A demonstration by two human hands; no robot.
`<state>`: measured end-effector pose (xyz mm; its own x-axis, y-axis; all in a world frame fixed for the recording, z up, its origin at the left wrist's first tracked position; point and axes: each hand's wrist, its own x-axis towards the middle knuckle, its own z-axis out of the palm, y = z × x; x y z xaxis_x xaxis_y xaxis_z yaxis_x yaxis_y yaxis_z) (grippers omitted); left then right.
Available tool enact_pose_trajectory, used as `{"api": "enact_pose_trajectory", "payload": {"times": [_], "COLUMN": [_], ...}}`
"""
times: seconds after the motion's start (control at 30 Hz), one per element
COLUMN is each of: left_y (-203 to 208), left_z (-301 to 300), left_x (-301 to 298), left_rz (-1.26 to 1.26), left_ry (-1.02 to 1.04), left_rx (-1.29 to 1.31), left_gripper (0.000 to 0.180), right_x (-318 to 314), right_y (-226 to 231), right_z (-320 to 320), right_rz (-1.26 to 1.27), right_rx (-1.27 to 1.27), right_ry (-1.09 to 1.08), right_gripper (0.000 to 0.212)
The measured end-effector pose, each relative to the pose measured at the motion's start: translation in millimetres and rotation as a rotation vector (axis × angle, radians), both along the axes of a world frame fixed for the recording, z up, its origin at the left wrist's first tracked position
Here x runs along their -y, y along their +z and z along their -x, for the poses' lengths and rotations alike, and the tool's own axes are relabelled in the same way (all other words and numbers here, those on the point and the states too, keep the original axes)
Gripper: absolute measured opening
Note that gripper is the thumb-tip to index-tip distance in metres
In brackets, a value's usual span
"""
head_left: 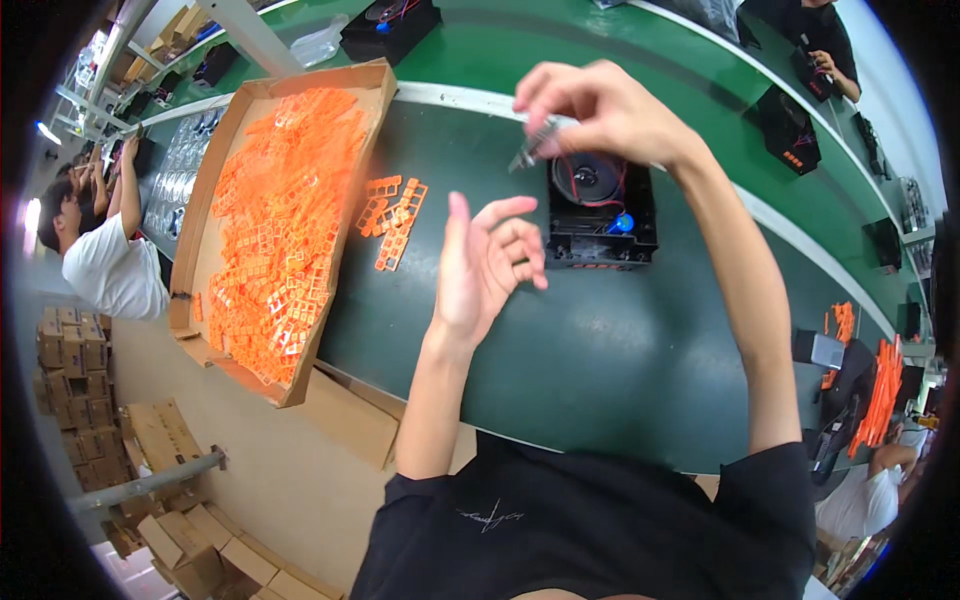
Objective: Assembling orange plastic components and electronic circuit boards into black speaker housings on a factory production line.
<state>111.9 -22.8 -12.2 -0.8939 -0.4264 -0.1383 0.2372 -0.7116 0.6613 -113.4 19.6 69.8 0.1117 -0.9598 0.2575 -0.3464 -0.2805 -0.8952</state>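
Note:
My right hand is raised over the far side of the bench, its fingers closed around a small grey pointed metal tool whose exact kind I cannot make out. Below and beside it stands a black speaker housing with a round speaker cone, red wires and a blue round part. My left hand hovers left of the housing, palm turned up, fingers apart and loosely bent, with nothing in it. Several orange plastic frame pieces lie on the bench to its left.
A large cardboard tray heaped with orange pieces stands at the left of the green bench. Behind runs a green conveyor carrying black housings. Orange strips lie at the right. Other people work at both sides.

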Motion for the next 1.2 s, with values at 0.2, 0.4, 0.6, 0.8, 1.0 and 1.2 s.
{"api": "enact_pose_trajectory", "payload": {"times": [0.2, 0.4, 0.6, 0.8, 1.0, 1.2], "left_y": [11, -2, -14, -11, -19, -29], "left_z": [40, 57, 55, 47, 38, 29], "left_x": [-13, -43, -40, -31, -33, -35], "left_rz": [0.29, 1.093, 1.306, 1.467, 1.613, 1.796], "left_ry": [0.041, 0.426, 0.414, 0.42, 0.453, 0.572], "left_rx": [0.01, 0.075, 0.004, -0.009, 0.176, 0.364], "left_gripper": [0.023, 0.012, 0.016, 0.016, 0.011, 0.013], "right_x": [-90, -144, -146, -144, -138, -136], "right_y": [-7, -55, -77, -83, -95, -104], "right_z": [-16, -14, -16, -23, -37, -44], "right_rz": [0.163, 0.18, 0.183, 0.153, 0.163, 0.211], "right_rx": [-0.195, -0.064, -0.176, -0.205, -0.199, -0.327], "right_ry": [-0.243, -0.655, -0.754, -0.683, -0.719, -0.709], "right_gripper": [0.026, 0.014, 0.014, 0.011, 0.007, 0.011]}}
